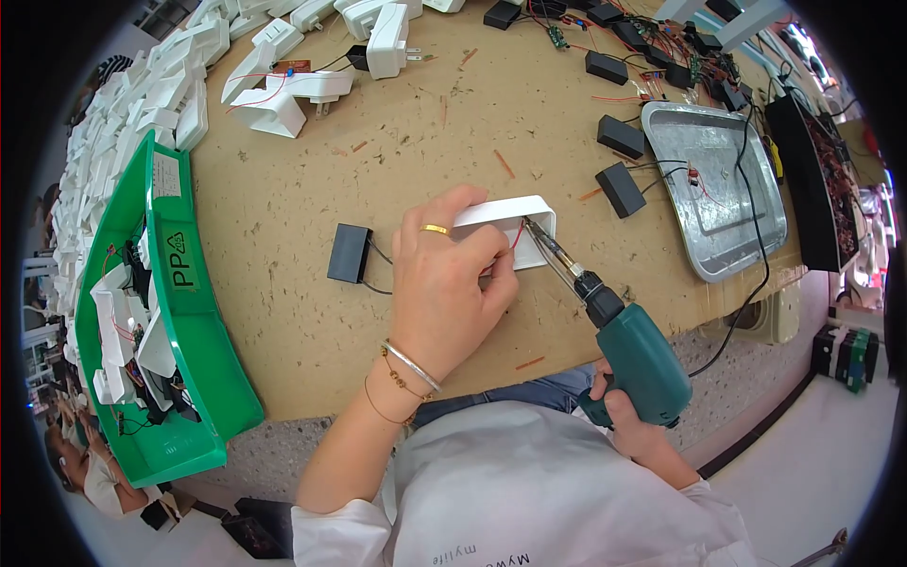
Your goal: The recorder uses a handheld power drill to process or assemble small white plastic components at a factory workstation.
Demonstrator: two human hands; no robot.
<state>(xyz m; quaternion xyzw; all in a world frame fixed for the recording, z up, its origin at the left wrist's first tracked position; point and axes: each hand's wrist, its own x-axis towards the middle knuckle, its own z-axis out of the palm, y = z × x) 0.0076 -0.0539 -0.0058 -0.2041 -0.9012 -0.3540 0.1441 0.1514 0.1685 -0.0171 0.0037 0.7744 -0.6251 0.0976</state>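
Observation:
My left hand is closed around a white plastic housing at the middle of the table, fingers curled inside it. A red wire shows within the housing. My right hand grips the handle of a green soldering gun. Its metal tip reaches into the housing's right corner, close to the red wire; whether they touch I cannot tell. Left of my left hand lies a black rectangular box, its two dark wires running under that hand. What my left fingertips pinch is hidden.
A green bin with white housings and wired parts stands left. White housings are heaped behind it. At right are a metal tray, black boxes, a dark container and the gun's cord. Another person sits at lower left.

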